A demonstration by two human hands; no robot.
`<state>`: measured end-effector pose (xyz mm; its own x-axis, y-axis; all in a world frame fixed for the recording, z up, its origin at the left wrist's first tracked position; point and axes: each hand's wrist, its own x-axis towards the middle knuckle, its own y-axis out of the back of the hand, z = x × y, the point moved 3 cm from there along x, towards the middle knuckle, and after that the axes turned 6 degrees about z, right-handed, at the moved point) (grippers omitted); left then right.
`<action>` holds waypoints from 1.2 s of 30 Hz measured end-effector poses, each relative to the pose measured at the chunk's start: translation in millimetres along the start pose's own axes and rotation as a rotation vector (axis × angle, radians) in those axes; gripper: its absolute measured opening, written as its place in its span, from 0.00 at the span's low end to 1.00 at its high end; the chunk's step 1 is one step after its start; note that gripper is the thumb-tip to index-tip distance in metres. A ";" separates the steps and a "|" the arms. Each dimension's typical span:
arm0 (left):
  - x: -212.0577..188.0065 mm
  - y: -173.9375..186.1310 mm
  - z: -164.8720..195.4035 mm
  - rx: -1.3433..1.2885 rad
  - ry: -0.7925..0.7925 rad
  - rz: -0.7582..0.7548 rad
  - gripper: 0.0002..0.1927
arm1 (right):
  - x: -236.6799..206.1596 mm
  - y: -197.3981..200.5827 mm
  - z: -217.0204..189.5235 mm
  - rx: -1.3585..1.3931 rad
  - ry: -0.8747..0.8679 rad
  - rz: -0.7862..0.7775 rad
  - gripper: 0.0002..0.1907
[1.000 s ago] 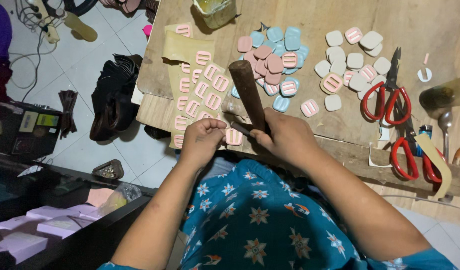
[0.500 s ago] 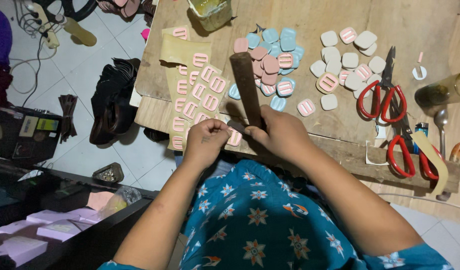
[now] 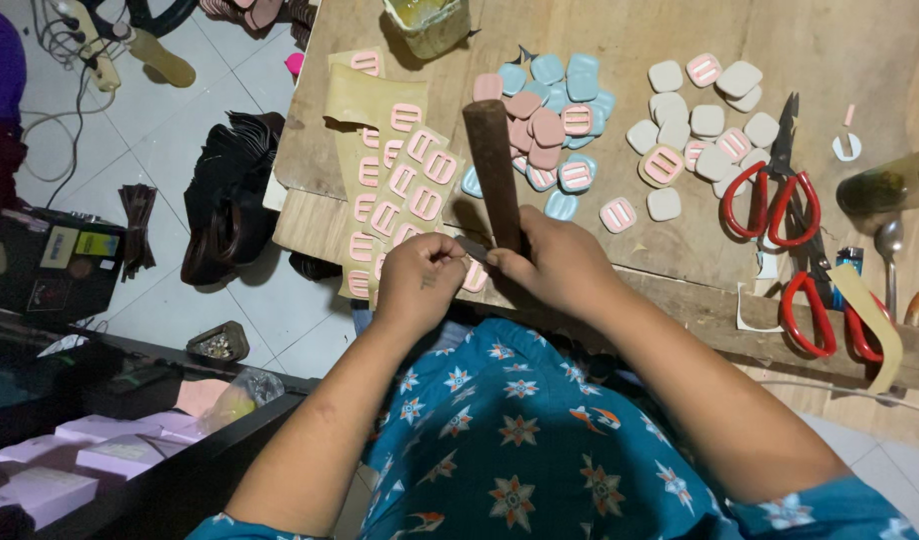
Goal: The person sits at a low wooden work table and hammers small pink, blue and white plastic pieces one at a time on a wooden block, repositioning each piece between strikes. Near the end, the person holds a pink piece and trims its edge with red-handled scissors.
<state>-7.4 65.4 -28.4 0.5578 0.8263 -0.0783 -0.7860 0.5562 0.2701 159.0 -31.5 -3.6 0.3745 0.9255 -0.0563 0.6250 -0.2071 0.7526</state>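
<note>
brown rod — right hand grips | pink buckles beside — scissors apart

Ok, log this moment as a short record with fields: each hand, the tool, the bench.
Left hand: pinching a small flat piece at the bench edge
Right hand: grip closed around a brown wooden handle, upright
Bench: pink buckles on tan sheets, a pile of pink and blue buckles, cream ones, red scissors

right hand gripping brown rod
</note>
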 end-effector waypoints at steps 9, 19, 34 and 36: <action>-2.8 2.2 4.8 0.010 0.054 0.028 0.05 | -12.9 1.5 1.8 -0.111 0.149 0.049 0.19; 0.8 -4.6 -17.2 -0.210 0.211 -0.034 0.06 | -11.4 3.1 3.6 -0.019 0.094 0.072 0.23; -18.9 4.5 -8.7 0.181 -0.083 0.097 0.05 | 8.6 24.4 -13.1 -0.214 0.232 -0.069 0.21; -21.8 3.8 -9.7 0.158 -0.032 0.072 0.08 | 10.2 23.2 -9.3 -0.231 0.187 -0.073 0.22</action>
<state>-25.2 50.3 -35.0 0.5116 0.8589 -0.0234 -0.7740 0.4725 0.4215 171.0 -23.9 19.4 0.1883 0.9821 -0.0103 0.4652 -0.0800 0.8816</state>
